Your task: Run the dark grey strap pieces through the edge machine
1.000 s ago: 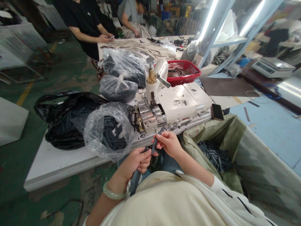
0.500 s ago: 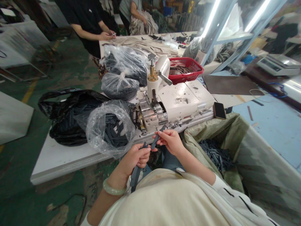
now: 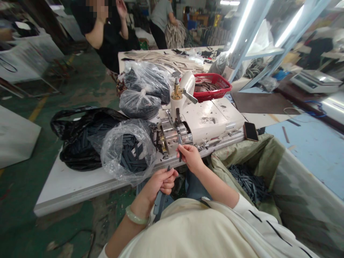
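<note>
Two bare hands work at the near edge of a white table (image 3: 67,186), just in front of a cream-coloured machine (image 3: 206,116). The right hand (image 3: 190,157) pinches a single dark strip (image 3: 180,157) between thumb and fingertips, holding it nearly upright with its top end at the machine's metal front block. The left hand (image 3: 162,181), lower and nearer the body, is closed around a bundle of dark strips (image 3: 160,202) that hangs down toward the lap; a pale green bangle (image 3: 136,217) sits on that wrist. A clear plastic bag (image 3: 129,152) full of similar strips lies on the table against the machine's left side, with a black plastic bag (image 3: 77,139) beside it. A red basket (image 3: 215,89) stands behind the machine, and a phone (image 3: 250,131) lies at its right end. To the person's right, an open green sack (image 3: 249,150) holds loose strips. Two other people stand at the table's far end.
</note>
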### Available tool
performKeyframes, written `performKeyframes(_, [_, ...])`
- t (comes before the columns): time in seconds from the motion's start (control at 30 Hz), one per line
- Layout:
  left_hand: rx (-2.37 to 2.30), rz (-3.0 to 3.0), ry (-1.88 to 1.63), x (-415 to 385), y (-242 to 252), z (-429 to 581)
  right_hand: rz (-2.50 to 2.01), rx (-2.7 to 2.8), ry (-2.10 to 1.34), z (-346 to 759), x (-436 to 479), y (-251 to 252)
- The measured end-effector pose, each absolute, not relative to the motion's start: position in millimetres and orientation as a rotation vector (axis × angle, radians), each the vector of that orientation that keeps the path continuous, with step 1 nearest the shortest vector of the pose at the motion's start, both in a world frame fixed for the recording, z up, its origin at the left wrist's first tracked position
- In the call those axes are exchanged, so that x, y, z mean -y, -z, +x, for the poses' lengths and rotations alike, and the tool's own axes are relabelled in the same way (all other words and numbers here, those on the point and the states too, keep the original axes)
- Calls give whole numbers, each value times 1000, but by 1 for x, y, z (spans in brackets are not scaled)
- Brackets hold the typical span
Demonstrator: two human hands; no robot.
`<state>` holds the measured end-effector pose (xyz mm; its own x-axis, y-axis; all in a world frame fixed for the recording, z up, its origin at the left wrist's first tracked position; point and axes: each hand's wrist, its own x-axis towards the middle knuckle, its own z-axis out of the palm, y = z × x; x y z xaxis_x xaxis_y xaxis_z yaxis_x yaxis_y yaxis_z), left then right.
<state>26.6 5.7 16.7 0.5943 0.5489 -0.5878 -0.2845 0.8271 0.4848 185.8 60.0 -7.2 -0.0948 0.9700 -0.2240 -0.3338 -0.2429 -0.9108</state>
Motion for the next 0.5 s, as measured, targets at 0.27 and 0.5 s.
performKeyframes(0.27, [-834,342,-592,-6,-11,4,-1246,750,-1548,190,-101,6])
performKeyframes(0.5, [-815,318,-612,-6,-9,0,-1215,609,-1559,190,-104,3])
